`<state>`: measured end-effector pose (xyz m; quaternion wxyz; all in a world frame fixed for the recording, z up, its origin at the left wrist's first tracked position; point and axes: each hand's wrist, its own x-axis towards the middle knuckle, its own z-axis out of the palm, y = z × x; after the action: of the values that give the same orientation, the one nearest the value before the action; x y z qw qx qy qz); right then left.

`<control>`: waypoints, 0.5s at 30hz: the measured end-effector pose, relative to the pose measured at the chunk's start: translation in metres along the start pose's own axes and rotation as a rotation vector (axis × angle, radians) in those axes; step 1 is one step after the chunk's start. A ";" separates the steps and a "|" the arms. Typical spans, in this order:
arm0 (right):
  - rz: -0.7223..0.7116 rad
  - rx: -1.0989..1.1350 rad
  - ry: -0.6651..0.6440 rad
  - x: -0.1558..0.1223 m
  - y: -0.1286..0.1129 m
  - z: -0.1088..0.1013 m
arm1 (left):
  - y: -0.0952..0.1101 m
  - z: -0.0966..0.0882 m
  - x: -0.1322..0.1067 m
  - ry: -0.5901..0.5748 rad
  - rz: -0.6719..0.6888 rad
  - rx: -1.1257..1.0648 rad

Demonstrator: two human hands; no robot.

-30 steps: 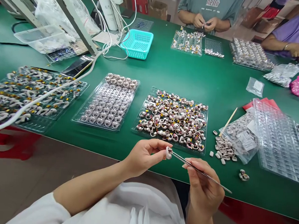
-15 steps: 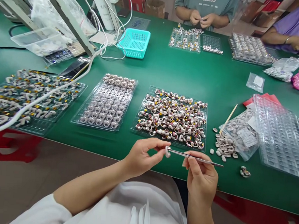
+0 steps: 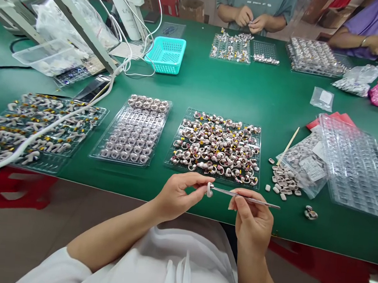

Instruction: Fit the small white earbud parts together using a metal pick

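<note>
Between the thumb and fingertips of my left hand [image 3: 177, 196] is a small white curved earphone part [image 3: 209, 190]. Slim metal tweezers [image 3: 267, 203] lie in the closed fingers of my right hand [image 3: 255, 219]. Their tip meets the earphone part; whether it grips anything there is too small to tell. Just beyond my hands, a clear tray [image 3: 172, 161] carries a heap of similar curved pieces with yellow and dark red bits. Small pale caps [image 3: 283, 182] are scattered to the right of it, with a lone shiny earphone piece [image 3: 310, 213] nearer the edge.
Left of the heap stands a tray of round parts [image 3: 129, 133], then a tray of curved pieces [image 3: 47, 127] crossed by a white cable [image 3: 52, 127]. Empty clear trays [image 3: 355, 166] overlap a bag of caps [image 3: 304, 158]. Farther back are a turquoise basket [image 3: 165, 66] and two co-workers' hands.
My hands keep their hold on the earphone part and tweezers, almost in the same place. The view has shifted slightly. Across the table, a co-worker's hands have changed position a little.
</note>
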<state>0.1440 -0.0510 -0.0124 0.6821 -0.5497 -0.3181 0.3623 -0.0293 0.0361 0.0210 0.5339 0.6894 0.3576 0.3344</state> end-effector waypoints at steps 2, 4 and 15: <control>0.079 0.078 -0.023 0.004 0.001 0.001 | 0.000 0.000 -0.001 -0.031 -0.104 -0.092; 0.123 0.138 -0.049 0.006 0.002 0.000 | 0.000 -0.001 -0.001 -0.055 -0.222 -0.203; -0.112 -0.049 -0.003 -0.012 0.003 -0.002 | 0.000 -0.001 -0.002 -0.002 -0.068 -0.047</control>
<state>0.1390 -0.0622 -0.0163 0.6872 -0.5472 -0.3582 0.3163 -0.0312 0.0348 0.0213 0.5614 0.6643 0.3725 0.3237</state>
